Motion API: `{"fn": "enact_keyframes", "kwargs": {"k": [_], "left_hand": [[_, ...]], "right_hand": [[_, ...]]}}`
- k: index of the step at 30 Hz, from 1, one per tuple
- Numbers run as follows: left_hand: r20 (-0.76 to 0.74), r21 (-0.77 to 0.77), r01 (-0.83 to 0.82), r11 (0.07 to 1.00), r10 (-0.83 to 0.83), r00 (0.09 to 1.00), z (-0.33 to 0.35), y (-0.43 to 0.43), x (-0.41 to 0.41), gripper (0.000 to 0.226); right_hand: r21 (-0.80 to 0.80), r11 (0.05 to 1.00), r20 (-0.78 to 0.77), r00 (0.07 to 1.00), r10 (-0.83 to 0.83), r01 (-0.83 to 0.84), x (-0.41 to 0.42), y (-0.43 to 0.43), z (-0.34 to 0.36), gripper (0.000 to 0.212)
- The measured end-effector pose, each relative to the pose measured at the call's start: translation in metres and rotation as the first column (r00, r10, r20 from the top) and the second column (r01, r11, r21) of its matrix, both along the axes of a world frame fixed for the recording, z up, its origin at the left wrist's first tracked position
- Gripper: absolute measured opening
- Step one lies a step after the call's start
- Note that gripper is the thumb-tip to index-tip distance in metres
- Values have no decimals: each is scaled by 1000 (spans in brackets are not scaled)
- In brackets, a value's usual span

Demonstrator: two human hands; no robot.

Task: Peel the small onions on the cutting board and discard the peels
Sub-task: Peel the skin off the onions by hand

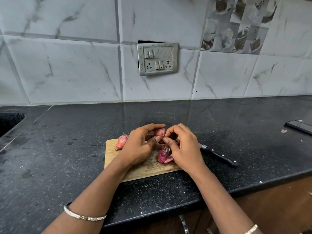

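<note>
Your black countertop [67, 157] carries the wooden cutting board [148, 168]. On the board: a heap of purple peels [164, 156] beneath your right hand [184, 149], and a whole onion [121, 141] just left of your left hand [140, 146]. Both hands are curled above the board, fingertips pinching the held onion [159, 132] between them. The knife [219, 156] lies beside the board, to the right.

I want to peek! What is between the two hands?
In the head view, a small onion sits between the left hand and right hand, pinched by both.
</note>
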State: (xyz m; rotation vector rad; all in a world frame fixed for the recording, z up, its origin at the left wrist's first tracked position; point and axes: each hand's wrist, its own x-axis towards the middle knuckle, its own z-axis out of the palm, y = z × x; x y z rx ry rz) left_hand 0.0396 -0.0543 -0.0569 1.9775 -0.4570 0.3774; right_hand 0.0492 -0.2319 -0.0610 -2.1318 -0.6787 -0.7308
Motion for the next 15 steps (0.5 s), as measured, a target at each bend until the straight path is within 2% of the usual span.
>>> {"fn": "enact_keyframes", "kwargs": {"k": [5, 9, 12, 15], "left_hand": [[-16, -79, -5, 997, 3, 1000, 2, -3, -2, 31], [-111, -251, 11, 968, -40, 993, -1, -4, 0, 29], [-98, -266, -13, 964, -13, 995, -3, -2, 2, 28], [-37, -210, -69, 975, 63, 997, -5, -1, 4, 28]], "right_hand": [[3, 999, 26, 999, 33, -33, 1, 0, 1, 15], [30, 997, 28, 997, 73, -74, -1, 1, 4, 16], [62, 995, 22, 997, 74, -76, -3, 1, 5, 14], [147, 988, -19, 998, 54, -51, -3, -1, 4, 14]]}}
